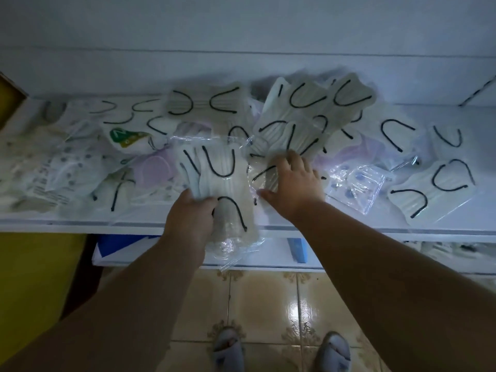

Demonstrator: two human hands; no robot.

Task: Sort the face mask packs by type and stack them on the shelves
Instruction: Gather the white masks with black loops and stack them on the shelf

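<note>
Several clear packs of face masks lie scattered over a white shelf. Most hold white masks with black ear loops; a few hold lilac masks, and printed packs lie at the left. My left hand grips a pack of white, black-looped masks that hangs over the shelf's front edge. My right hand lies just right of it, fingers spread, resting on another white pack in the pile.
A pack with blue-patterned masks lies right of my right hand. Below is a lower shelf with blue boxes. A yellow surface stands at the left. Tiled floor and my slippered feet show underneath.
</note>
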